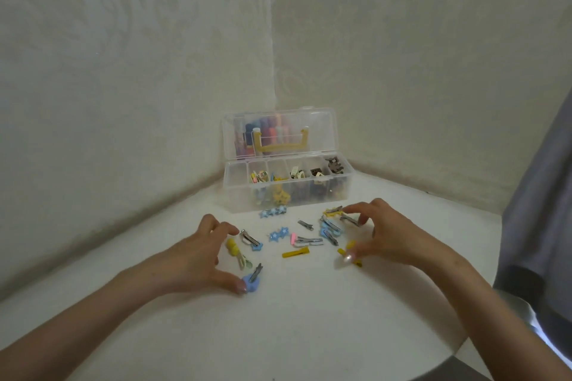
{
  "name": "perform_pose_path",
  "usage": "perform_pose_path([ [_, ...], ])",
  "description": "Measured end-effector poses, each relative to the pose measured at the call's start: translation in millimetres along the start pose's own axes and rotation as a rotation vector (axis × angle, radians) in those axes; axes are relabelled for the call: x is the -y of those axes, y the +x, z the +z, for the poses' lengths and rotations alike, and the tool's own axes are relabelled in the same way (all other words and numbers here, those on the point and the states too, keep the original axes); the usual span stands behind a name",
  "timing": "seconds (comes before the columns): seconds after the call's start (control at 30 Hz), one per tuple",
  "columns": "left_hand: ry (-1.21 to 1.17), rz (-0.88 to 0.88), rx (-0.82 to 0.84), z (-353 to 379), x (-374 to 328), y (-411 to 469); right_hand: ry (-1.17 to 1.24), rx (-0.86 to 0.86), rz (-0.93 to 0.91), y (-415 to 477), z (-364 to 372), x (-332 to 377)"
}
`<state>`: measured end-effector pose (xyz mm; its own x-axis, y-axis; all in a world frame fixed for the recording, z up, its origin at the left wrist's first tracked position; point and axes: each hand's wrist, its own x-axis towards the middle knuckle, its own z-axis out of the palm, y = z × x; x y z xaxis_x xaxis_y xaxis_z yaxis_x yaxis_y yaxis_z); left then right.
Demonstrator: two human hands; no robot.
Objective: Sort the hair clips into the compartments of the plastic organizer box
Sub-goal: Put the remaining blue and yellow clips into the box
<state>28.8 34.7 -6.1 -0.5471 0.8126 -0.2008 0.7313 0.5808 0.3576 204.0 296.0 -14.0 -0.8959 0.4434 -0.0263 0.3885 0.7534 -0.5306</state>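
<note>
Clear organizer box (236,195) in wall corner, lid upright, some compartments holding clips. Loose hair clips (306,241) scattered on white table (278,334) before box, between hands. Left hand (198,257) splayed, thumb touching blue clip (252,283). Right hand (390,235) splayed, thumb on yellow clip (351,245). Neither clamps anything. Grey fabric (538,195) at right edge.

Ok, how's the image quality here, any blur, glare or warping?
Head view: soft, even light, barely any shadows; focus slightly soft, so clips in the organizer box smear together; wide-angle stretching toward the frame edges; glare on the shiny surface at lower right.
</note>
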Motion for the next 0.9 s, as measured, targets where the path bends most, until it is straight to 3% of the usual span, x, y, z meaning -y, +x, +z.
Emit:
perform_pose_path([
  [0.13, -0.024, 0.030, -0.057, 14.0, -13.6, 9.7, -0.058, 0.111, 0.070, -10.2, -8.1, -16.6],
  [0.33, -0.071, 0.067, -0.151, 23.4, -41.8, 46.4, -0.007, 0.126, 0.118, 7.0, -8.8, -4.7],
  [0.6, -0.207, 0.148, -0.185, 25.2, -62.1, 70.3, 0.170, 0.172, 0.036, 47.2, 7.4, 13.2],
  [0.7, -0.146, 0.135, -0.334, 20.1, -43.9, 63.8, 0.346, 0.027, 0.049, 46.3, 3.8, 5.5],
  [0.8, -0.047, 0.139, -0.420, 20.3, -29.3, 59.9, 0.201, -0.215, 0.029, 47.6, 12.7, -0.8],
  [0.9, -0.006, 0.217, -0.424, 24.4, -26.7, 61.9, -0.077, -0.172, -0.037, 50.7, 25.0, 0.6],
])
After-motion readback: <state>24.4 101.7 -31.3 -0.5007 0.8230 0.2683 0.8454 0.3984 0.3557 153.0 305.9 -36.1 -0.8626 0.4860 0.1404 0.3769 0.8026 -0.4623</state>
